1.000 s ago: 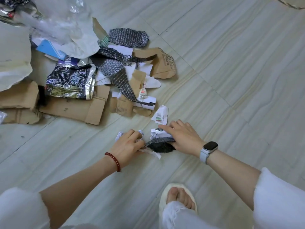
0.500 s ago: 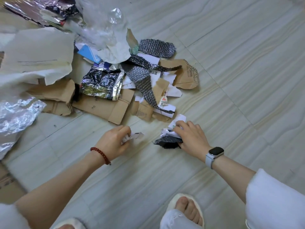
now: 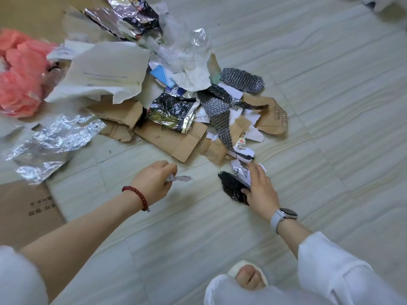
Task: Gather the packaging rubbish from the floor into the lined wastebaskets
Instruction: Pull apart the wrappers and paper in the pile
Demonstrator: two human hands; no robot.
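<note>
Nearest me, a bare foot in a pale slipper (image 3: 247, 277) sits on the tiled floor (image 3: 330, 128), white sleeves on either side. Just beyond it the left hand (image 3: 154, 183), with a red bead bracelet (image 3: 136, 198) at the wrist, has its fingers curled around a small white paper scrap (image 3: 179, 178) whose torn end pokes out past the knuckles. Well apart to the right, the right hand (image 3: 259, 190), a grey smartwatch (image 3: 284, 215) on its wrist, clutches a bunch of crumpled white paper (image 3: 241, 171) together with a black plastic piece (image 3: 232, 188), thumb tucked against the dark piece and fingers spread over the white.

Behind the hands lies the main heap: flattened cardboard (image 3: 176, 139), a shiny black foil pouch (image 3: 171, 113), strips of dark bubble wrap (image 3: 241, 80), a large white sheet (image 3: 105, 73) and clear film (image 3: 182, 51). Crinkled silver foil (image 3: 55, 142) lies off to the left, with a pink bag (image 3: 19, 73) at the far left edge; whether that lines a basket I cannot tell. No wastebasket is plainly in sight.

I'd say this is the picking-up step, both hands loaded with small bits. Next calls for carrying those handfuls to a basket without shedding the loose scraps, then coming back for the big pile
</note>
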